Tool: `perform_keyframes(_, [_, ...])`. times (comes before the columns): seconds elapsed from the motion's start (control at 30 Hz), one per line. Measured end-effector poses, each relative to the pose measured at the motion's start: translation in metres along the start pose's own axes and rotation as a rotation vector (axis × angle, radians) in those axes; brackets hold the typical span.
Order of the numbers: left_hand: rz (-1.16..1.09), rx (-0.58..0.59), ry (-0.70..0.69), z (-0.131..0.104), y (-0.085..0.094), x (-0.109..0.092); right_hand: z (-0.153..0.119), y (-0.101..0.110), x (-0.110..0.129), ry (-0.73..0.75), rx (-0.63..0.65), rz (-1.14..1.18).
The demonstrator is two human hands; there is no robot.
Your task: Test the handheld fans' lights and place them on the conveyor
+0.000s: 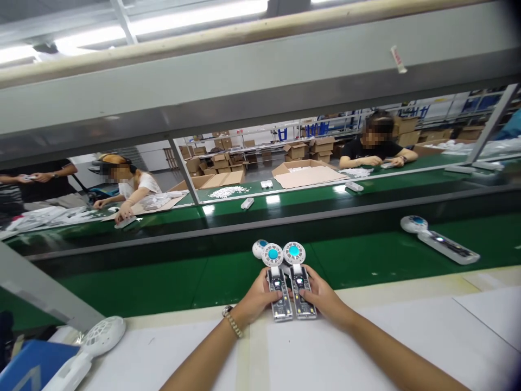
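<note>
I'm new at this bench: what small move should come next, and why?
I'd likely set the left device on the green surface ahead: it and the right device both look lit, and with the left hand and right hand each holding one, neither is free for the similar unit partly hidden behind them.

PLACE: factory assembly hall | LINE: long green belt (pixel 142 288) between work surfaces, metal posts (pixel 185 171) rising beside it | WORK: alike devices (pixel 278 283) in hand and along the line, circuit boards showing; heap of small white parts (pixel 228 191) | CREW: several co-workers (pixel 354 151) across the line, handling pieces | STOCK: cartons (pixel 323 146) massed behind | LIGHT: overhead tubes (pixel 199 15)
</note>
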State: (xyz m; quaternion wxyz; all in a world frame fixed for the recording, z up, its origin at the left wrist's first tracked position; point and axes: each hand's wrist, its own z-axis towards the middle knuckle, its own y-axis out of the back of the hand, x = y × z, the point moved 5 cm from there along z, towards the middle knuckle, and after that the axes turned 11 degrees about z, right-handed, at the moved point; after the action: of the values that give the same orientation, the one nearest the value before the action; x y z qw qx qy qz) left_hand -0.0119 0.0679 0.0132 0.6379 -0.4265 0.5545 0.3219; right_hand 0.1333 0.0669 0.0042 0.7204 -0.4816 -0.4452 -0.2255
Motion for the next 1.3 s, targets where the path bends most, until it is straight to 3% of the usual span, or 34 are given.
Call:
perform_keyframes(0.27, [-0.072, 0.024, 0.004, 0.0, -0.003, -0.004, 0.0, 0.004, -0.005, -0.011, -0.112, 0.076])
perform_keyframes(0.43, [-0.141, 0.076, 0.043, -0.017, -0.012, -0.01, -0.018, -0.006, -0.005, -0.082, -0.221, 0.263])
perform_keyframes(0.53, [-0.208, 0.064, 0.238, -0.045, -0.014, 0.0, -0.032, -0.027, -0.012, -0.222, -0.205, 0.306])
perform_keyframes(0.63, [-0.083, -0.002, 0.484, -0.093, -0.003, 0.009, -0.036, -0.061, -0.031, -0.275, -0.186, 0.189])
perform_keyframes(0.7, [0.078, -0.134, 0.492, -0.131, 0.017, 0.001, -0.033, -0.093, -0.054, -0.292, -0.184, 0.157])
perform_keyframes(0.77, [0.285, -0.316, 0.478, -0.173, 0.046, -0.015, -0.025, -0.135, -0.085, -0.307, -0.092, 0.17])
perform_keyframes(0.8, [0.425, -0.42, 0.479, -0.194, 0.063, -0.027, -0.021, -0.155, -0.101, -0.3, -0.06, 0.152])
perform_keyframes(0.9, [0.966, -0.883, 0.423, -0.253, 0.115, -0.078, -0.01, -0.214, -0.141, -0.285, 0.118, 0.068])
perform_keyframes(1.0, [1.146, -1.089, 0.381, -0.285, 0.136, -0.114, -0.008, -0.247, -0.149, -0.136, 0.352, -0.062])
perform_keyframes(1.07, [1.25, -1.123, 0.299, -0.284, 0.132, -0.128, -0.008, -0.246, -0.136, 0.023, 0.459, -0.242])
perform_keyframes(1.13, [1.356, -1.045, 0.176, -0.265, 0.117, -0.13, -0.004, -0.226, -0.113, 0.193, 0.494, -0.408])
perform_keyframes(1.2, [1.379, -0.89, 0.086, -0.232, 0.097, -0.119, 0.006, -0.187, -0.083, 0.351, 0.427, -0.546])
perform_keyframes(1.3, [1.25, -0.746, 0.137, -0.174, 0.08, -0.09, 0.024, -0.1, -0.03, 0.503, 0.122, -0.796])
